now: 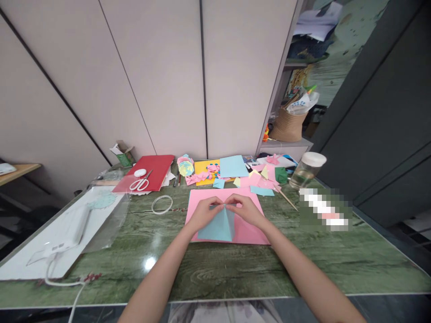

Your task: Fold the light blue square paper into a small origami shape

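Fingers (236, 197) of my left hand (206, 214) and right hand (248, 211) pinch the blue paper (217, 229) at its peak, bracing it from both sides, apparently to keep it aligned; I hold it above the pink sheet (247, 233), likely backing on the table (218, 273).

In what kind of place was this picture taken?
Probably a craft corner in a home: white-handled scissors and coloured paper, including a folded blue paper, are on the table, and a filled basket stands on a shelf nearby.
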`<state>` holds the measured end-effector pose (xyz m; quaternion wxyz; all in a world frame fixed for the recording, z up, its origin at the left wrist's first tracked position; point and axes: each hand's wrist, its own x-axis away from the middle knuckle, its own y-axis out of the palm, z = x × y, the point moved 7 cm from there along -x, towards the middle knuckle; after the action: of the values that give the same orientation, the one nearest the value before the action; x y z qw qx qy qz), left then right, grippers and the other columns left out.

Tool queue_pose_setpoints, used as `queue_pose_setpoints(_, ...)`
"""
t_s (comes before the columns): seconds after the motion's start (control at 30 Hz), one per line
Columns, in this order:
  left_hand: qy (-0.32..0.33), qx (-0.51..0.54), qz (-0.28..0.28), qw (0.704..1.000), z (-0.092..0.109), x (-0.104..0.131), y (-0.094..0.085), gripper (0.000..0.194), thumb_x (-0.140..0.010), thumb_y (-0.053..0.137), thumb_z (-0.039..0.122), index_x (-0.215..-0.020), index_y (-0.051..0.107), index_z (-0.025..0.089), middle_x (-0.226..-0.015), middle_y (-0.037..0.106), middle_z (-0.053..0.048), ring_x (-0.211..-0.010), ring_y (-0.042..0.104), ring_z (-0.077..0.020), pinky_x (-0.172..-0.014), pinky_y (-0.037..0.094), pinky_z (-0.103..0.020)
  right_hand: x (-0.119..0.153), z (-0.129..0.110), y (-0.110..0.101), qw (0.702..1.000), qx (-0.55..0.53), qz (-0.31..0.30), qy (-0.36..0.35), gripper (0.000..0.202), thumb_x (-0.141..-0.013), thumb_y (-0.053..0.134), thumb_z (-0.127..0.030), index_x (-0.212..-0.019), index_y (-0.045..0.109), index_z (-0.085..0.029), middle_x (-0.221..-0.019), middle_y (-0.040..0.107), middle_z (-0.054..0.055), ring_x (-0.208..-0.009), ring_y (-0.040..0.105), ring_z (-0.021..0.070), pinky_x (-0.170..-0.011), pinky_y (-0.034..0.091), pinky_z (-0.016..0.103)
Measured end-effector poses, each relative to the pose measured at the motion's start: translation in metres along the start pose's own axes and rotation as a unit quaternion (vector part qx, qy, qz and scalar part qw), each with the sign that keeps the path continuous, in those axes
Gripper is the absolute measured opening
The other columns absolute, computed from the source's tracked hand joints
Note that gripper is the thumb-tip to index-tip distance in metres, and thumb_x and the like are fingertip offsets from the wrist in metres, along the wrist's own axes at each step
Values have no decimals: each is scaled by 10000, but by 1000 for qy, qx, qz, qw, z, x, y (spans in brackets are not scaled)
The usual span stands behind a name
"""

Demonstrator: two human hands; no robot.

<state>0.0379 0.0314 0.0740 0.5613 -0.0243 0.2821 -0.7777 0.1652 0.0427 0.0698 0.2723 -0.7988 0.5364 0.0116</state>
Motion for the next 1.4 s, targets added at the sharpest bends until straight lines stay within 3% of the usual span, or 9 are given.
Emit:
queue_pose_setpoints(0.33, -2, 20, -7, 1000, 1, 0, 0, 189, -785, 481, 319, -793, 590, 164, -767, 609, -16, -746, 549, -142, -709, 411, -244, 0, 1, 1, 1000, -24, 0, 3, 123, -734, 566, -295, -793, 601, -193, -783, 614, 16, -755, 547, 150, -682, 397, 277)
queue_pose_setpoints(0.8, 13, 15, -30, 999, 5, 3, 4, 218, -779, 490, 347, -780, 608, 164, -766, 618, -25, -743, 547, -147, -724, 415, -257, 0, 1, 8, 996, -64, -55, 18, 187, -732, 569, -362, -751, 555, -177, -723, 559, 4, -692, 501, 131, -640, 382, 263)
queue_pose_setpoints(1.2, 6, 22, 12, 1000, 9, 4, 5, 236, -788, 471, 369, -774, 586, 163, -760, 604, -26, -747, 540, -148, -724, 413, -257, -1, 0, 4, 998, -49, -21, 17, 202, -749, 538, -383, -741, 543, -181, -698, 531, -2, -654, 458, 121, -589, 353, 245)
queue_pose_setpoints(1.4, -1, 28, 30, 999, 7, 3, 2, 217, -792, 459, 356, -798, 575, 172, -803, 601, -24, -777, 540, -147, -745, 410, -260, -4, 8, 2, 994, -100, -27, 28, 225, -729, 563, -389, -806, 557, -178, -764, 548, 7, -693, 482, 121, -622, 377, 245)
